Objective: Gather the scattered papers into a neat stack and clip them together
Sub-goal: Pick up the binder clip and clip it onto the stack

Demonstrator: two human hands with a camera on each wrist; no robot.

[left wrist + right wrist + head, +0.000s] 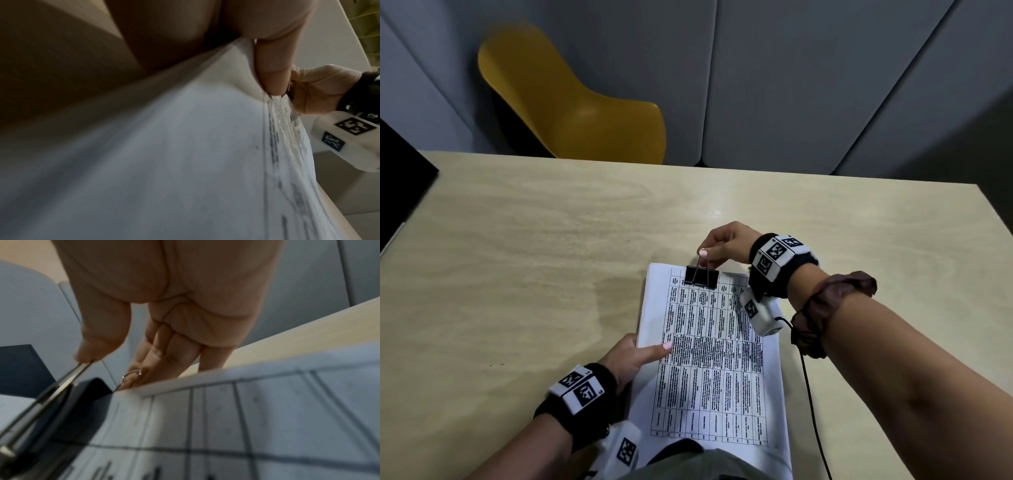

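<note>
A stack of white papers (709, 359) printed with a table lies on the wooden table (517, 240) in front of me. A black binder clip (702, 277) sits on the middle of the stack's far edge. My right hand (707, 255) pinches the clip's wire handles, which stand upright. In the right wrist view the thumb (96, 344) presses one handle beside the clip (86, 395), and the fingers hold the other handle behind the paper edge. My left hand (654, 353) holds the stack's left edge, thumb (271, 65) on top of the paper (164, 162).
A yellow chair (585, 113) stands beyond the table's far edge, against grey wall panels. A dark object (400, 178) sits at the table's left corner. A black cable (815, 411) runs from my right wrist down past the papers' right side.
</note>
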